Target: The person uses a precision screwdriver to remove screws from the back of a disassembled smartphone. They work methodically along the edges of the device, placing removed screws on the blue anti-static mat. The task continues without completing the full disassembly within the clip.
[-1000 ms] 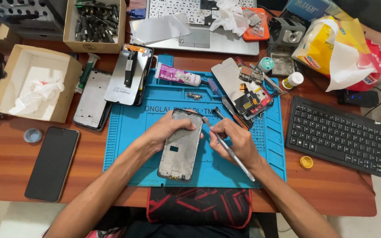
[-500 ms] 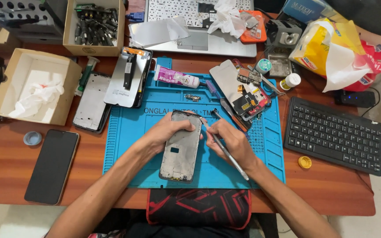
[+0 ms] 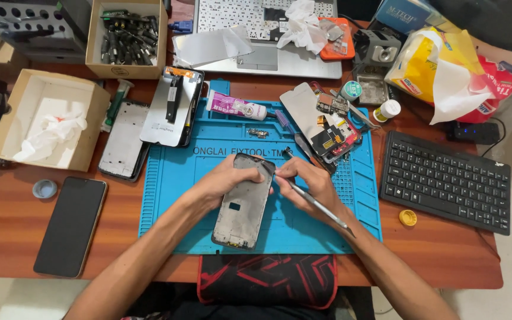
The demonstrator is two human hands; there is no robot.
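Your left hand (image 3: 223,184) gripped the phone frame (image 3: 244,201) on the blue mat (image 3: 173,195), long axis running away from you; your right hand (image 3: 309,184) pinched tweezers (image 3: 315,204) at its top-right corner.

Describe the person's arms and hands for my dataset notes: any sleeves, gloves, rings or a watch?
Both forearms are bare up to the edge of the picture, with no sleeves in view. The left hand and the right hand wear no gloves. No ring, watch or wristband shows on either one. Nails look short and unpainted.
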